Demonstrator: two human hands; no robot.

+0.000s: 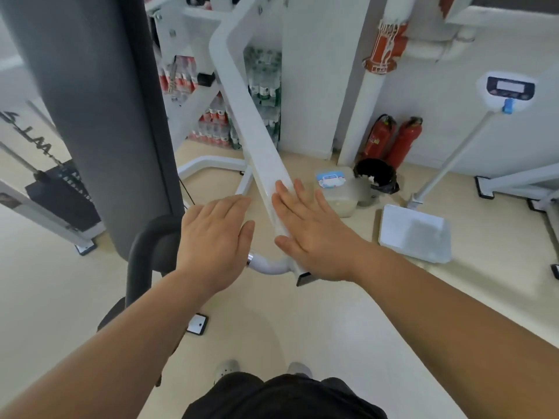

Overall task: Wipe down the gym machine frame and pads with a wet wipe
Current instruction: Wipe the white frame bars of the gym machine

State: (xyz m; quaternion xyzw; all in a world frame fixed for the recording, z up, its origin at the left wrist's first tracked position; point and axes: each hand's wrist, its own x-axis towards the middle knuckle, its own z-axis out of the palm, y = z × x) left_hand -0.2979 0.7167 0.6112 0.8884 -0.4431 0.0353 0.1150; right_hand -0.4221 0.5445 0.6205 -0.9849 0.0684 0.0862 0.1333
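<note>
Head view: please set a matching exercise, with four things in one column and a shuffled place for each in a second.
Things
1. right hand
2. two red cylindrical fire extinguishers
3. blue-labelled pack of wet wipes
4. tall grey upholstered pad

Places
A. atop a translucent plastic tub on the floor
B. upright, to the left of the left hand
C. flat on the white square-tube frame bar
D. standing at the foot of the white wall

Pairs: 1-C, 2-D, 3-A, 4-B
</note>
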